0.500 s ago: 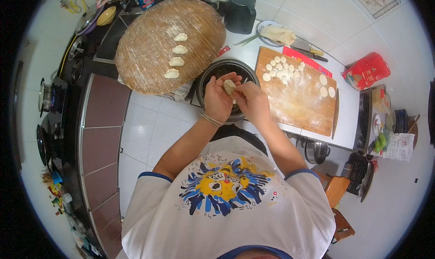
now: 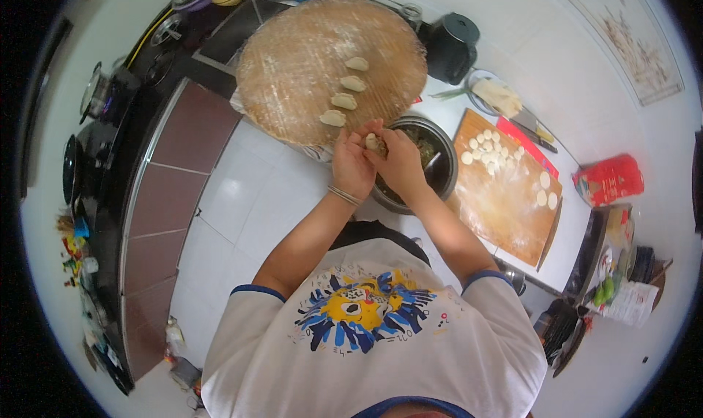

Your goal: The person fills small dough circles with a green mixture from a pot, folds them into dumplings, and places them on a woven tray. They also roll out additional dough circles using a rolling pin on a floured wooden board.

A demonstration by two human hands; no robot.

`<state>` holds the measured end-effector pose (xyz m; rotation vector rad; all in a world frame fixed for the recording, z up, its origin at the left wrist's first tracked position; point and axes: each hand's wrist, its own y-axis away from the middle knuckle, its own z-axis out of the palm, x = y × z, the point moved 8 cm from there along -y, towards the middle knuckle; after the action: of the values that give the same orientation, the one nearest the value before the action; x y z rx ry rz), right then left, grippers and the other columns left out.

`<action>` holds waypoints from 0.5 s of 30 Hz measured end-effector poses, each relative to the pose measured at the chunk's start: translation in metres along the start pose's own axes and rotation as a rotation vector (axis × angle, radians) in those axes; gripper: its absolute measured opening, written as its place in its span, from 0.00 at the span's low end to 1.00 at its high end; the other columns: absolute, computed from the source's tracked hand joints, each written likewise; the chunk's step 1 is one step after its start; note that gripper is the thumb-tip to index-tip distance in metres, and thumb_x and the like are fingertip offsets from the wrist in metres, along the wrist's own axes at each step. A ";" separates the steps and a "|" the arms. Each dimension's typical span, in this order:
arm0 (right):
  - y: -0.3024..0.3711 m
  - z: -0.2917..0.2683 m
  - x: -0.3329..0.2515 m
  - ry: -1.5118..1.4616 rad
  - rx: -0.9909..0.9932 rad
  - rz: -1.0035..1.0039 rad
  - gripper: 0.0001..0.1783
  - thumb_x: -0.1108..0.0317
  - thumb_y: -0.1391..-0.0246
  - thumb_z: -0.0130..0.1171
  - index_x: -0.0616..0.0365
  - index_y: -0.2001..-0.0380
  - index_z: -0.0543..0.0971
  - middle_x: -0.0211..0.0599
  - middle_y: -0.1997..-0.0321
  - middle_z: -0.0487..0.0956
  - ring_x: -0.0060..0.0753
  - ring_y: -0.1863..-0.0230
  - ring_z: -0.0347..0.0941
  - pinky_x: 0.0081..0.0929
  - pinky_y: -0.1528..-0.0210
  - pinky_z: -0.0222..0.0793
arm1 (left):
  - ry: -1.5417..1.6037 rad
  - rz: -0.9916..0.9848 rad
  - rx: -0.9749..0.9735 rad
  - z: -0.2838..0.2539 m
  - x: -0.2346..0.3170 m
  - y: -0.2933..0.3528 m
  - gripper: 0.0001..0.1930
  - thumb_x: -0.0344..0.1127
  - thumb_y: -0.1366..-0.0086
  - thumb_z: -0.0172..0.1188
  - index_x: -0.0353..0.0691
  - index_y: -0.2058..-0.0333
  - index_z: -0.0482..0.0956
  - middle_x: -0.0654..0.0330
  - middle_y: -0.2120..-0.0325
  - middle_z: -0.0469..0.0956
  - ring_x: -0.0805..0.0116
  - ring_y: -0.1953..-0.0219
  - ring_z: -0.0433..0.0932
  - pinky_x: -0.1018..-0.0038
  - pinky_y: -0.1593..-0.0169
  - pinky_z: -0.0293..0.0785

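Between my two hands is a pale dumpling (image 2: 372, 142), partly covered by fingers. My left hand (image 2: 352, 165) cups it from the left. My right hand (image 2: 401, 163) closes over its other side, fingers pressed at the dough. Just right of and beneath the hands stands a dark round pot (image 2: 449, 170) holding greenish filling (image 2: 422, 143), with a spoon (image 2: 433, 159) leaning in it. Beyond my left hand, a large round floured tray (image 2: 293, 59) carries a slanting row of several folded dumplings (image 2: 344, 101).
At the right, a floured cutting board (image 2: 505, 213) holds small dough pieces (image 2: 487, 146) and several flat wrappers (image 2: 544, 180). Behind it are a knife (image 2: 542, 136) and a plate with a pale cloth-like item (image 2: 498, 96). A black kettle (image 2: 451, 48) stands by the tray; a red bag (image 2: 609, 181) is far right.
The view has turned, shifting the counter rightward. My hands now sit at the pot's left side, nearer the tray, and my right fingers wrap more closely over the dumpling. The filling shows more.
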<state>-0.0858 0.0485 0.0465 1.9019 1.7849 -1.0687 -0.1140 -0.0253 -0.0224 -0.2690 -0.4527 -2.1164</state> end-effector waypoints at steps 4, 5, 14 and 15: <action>-0.029 0.037 -0.007 -0.076 -0.201 0.039 0.17 0.68 0.59 0.60 0.61 0.63 0.74 0.48 0.70 0.75 0.50 0.64 0.73 0.39 0.63 0.69 | -0.098 0.085 0.022 -0.024 0.037 -0.001 0.30 0.54 0.32 0.28 0.34 0.51 0.68 0.57 0.50 0.69 0.63 0.48 0.66 0.68 0.41 0.57; -0.037 0.043 -0.013 -0.112 -0.233 0.020 0.16 0.68 0.59 0.60 0.61 0.63 0.75 0.49 0.70 0.76 0.50 0.63 0.73 0.38 0.63 0.69 | -0.132 0.122 0.022 -0.031 0.047 0.000 0.30 0.54 0.32 0.28 0.34 0.51 0.68 0.57 0.50 0.69 0.63 0.48 0.65 0.67 0.41 0.56; -0.127 0.138 -0.029 0.176 -0.210 -0.112 0.14 0.69 0.59 0.57 0.58 0.64 0.76 0.50 0.66 0.76 0.50 0.61 0.73 0.41 0.60 0.69 | -0.156 0.284 0.231 -0.098 0.130 0.045 0.30 0.56 0.35 0.38 0.34 0.47 0.64 0.50 0.47 0.66 0.59 0.45 0.65 0.66 0.42 0.58; -0.135 0.153 -0.025 0.221 -0.221 -0.139 0.14 0.70 0.59 0.57 0.56 0.64 0.76 0.47 0.62 0.76 0.51 0.60 0.72 0.41 0.60 0.69 | -0.153 0.294 0.229 -0.104 0.135 0.049 0.30 0.56 0.35 0.39 0.34 0.47 0.64 0.50 0.47 0.67 0.59 0.46 0.66 0.66 0.43 0.59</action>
<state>-0.2582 -0.0516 -0.0044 1.8425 2.0856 -0.6886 -0.1493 -0.1953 -0.0581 -0.3438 -0.6959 -1.7469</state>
